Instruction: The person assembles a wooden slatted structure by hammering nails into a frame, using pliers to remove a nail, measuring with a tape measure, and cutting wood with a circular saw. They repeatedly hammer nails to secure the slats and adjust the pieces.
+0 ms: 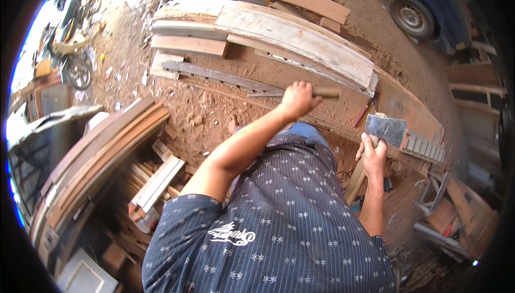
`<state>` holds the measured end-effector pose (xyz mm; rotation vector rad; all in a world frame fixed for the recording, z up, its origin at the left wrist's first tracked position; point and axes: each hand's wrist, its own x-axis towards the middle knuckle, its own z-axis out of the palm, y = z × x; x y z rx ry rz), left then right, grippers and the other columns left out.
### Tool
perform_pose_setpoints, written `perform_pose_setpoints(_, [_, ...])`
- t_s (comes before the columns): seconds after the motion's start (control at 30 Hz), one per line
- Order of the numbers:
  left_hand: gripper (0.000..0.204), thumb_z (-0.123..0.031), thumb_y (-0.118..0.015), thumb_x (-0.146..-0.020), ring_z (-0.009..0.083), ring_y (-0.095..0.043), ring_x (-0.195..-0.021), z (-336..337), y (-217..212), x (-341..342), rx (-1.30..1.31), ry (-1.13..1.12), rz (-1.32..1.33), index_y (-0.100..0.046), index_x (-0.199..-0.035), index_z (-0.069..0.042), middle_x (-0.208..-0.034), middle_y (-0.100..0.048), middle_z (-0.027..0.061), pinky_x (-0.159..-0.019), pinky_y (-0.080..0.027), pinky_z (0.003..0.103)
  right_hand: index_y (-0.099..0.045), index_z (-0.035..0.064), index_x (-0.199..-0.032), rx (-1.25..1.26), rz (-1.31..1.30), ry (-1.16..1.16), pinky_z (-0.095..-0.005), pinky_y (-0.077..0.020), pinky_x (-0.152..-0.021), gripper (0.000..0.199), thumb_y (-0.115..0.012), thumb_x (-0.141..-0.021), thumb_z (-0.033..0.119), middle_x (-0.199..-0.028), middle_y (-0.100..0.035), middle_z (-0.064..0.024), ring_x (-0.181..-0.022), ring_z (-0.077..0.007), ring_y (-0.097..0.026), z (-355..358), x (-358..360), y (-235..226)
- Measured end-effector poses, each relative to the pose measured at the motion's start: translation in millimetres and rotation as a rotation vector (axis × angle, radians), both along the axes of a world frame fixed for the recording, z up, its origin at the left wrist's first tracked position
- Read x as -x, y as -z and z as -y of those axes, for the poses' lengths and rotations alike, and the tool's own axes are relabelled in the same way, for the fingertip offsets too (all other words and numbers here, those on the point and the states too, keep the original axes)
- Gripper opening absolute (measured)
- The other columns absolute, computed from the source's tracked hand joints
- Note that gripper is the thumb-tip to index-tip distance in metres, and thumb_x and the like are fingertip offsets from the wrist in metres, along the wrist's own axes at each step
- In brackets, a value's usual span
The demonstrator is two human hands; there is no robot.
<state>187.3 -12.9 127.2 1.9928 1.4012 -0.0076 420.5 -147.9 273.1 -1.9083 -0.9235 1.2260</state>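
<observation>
My left hand (298, 101) is wrapped round a chisel, its thin metal blade pointing left and its round wooden handle (328, 93) sticking out to the right. It hovers at the right end of a dark wooden beam (220, 78) with a row of notches along its edge. Whether the blade touches the beam I cannot tell. In my right hand (374, 152) is a hatchet, gripped just under its broad dark metal head (387, 130). The hatchet's wooden handle (355, 181) slants down beside my body.
Sawdust covers the workbench (413, 100). Pale thick planks (300, 35) lie across its far side. A thin reddish tool (362, 117) and a slatted block (424, 147) lie at right. Stacked boards (102, 153) stand left. Beyond are a motorcycle (75, 52) and a blue vehicle (429, 3).
</observation>
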Motion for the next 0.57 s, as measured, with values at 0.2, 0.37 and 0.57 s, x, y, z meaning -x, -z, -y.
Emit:
perform_pose_setpoints(0.2, [0.033,-0.037,-0.061,-0.103,0.0057,-0.049,-0.065,-42.8,-76.3,113.7,0.155,-0.869,1.135,-0.050,-0.120,-0.010,-0.087,-0.057,-0.0009,-0.053,-0.044,0.022,-0.058,0.0023,-0.090,0.076,-0.046,-0.183,-0.0265,-0.0433,-0.043,0.019,-0.063,-0.100,0.017,-0.060,-0.055,-0.0016,-0.044,-0.0103,-0.052,-57.7,-6.3,-7.6])
perform_pose_setpoints(0.37, [0.039,-0.041,-0.074,-0.095,0.0040,-0.038,-0.044,-54.3,-48.4,165.7,-0.258,-1.398,1.482,-0.049,-0.083,-0.014,-0.058,-0.043,-0.0067,-0.040,-0.031,0.025,-0.059,0.0023,-0.091,0.025,-0.048,-0.458,-0.0257,-0.0453,-0.045,0.017,-0.066,-0.099,0.016,-0.063,-0.056,-0.0017,-0.048,-0.0096,-0.053,-117.8,21.7,-15.4])
perform_pose_setpoints(0.57, [0.040,-0.047,-0.076,-0.092,0.0063,-0.048,-0.053,-44.0,3.8,175.7,-0.555,-1.689,1.141,-0.058,-0.084,-0.012,-0.064,-0.052,-0.0067,-0.046,-0.038,0.026,-0.060,0.0021,-0.092,0.019,0.040,-0.707,-0.0260,-0.0455,-0.045,0.017,-0.066,-0.099,0.017,-0.064,-0.057,-0.0022,-0.048,-0.0107,-0.054,-157.1,59.1,-19.2])
